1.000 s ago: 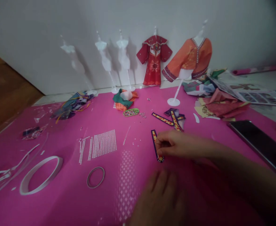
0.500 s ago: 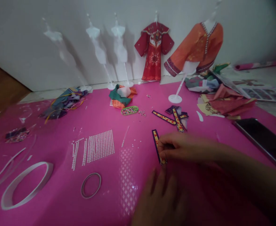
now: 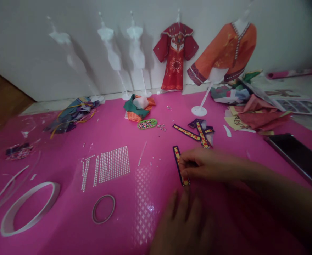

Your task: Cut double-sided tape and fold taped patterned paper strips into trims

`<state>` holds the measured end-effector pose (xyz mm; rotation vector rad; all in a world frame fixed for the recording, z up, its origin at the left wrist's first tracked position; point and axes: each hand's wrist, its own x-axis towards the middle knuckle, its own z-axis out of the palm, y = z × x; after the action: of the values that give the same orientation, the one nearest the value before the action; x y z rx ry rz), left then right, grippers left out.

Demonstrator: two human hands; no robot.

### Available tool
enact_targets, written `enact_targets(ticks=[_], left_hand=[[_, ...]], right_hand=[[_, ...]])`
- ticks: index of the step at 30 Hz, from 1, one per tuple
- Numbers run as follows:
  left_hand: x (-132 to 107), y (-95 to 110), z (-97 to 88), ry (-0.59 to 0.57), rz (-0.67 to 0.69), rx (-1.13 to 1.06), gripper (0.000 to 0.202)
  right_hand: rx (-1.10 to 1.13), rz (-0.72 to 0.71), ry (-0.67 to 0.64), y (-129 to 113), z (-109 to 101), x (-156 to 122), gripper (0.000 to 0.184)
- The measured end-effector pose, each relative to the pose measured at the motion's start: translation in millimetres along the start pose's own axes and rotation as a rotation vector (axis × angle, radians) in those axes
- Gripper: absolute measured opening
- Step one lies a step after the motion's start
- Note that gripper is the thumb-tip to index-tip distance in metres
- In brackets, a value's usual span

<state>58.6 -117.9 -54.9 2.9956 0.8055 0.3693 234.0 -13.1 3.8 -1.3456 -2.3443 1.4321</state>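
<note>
A: So, where does the yellow-and-red trim strip point(image 3: 177, 155) lie?

B: Just right of the frame's centre, on the pink sheet point(image 3: 73, 223). Its long axis runs steeply, tilting from upper left to lower right.

A: And the right hand point(image 3: 209, 164)?

B: It comes in from the right edge, over the strip's lower half. Its fingers are curled in, thumb close to them, tips at the strip; I can't tell whether they pinch it or something tiny.

A: The left hand point(image 3: 182, 223)?

B: At bottom centre, dim, fingers loosely spread, nothing visible in them. They point up towards the strip's lower end; contact is unclear. The right is nearer.
</note>
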Motion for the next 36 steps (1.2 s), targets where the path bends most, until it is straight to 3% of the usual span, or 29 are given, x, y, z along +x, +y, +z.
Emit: enact_targets(ticks=[9, 14, 21, 28, 36], left_hand=[[0.0, 1.0, 1.9, 0.144, -0.043, 0.164, 0.028], [-0.5, 1.9, 2.1, 0.142, -0.048, 0.166, 0.028], [-2.4, 1.3, 5.4, 0.090, -0.031, 0.170, 0.028], [-1.5, 2.2, 7.0, 0.171, -0.057, 0.169, 0.027], [-3.6, 2.2, 8.0, 0.166, -0.051, 0.171, 0.025]], right_hand=[[0.013, -0.011, 0.010, 2.1, -0.2, 1.0, 0.011], [0.010, 0.006, -0.018, -0.9, -0.9, -0.8, 0.010], [-0.033, -0.009, 0.037, 1.9, 2.8, 1.0, 0.010], [-0.065, -0.046, 0.094, 8.1, 6.7, 2.8, 0.012], [-0.135, -0.023, 0.125, 5.6, 9.2, 4.4, 0.013]])
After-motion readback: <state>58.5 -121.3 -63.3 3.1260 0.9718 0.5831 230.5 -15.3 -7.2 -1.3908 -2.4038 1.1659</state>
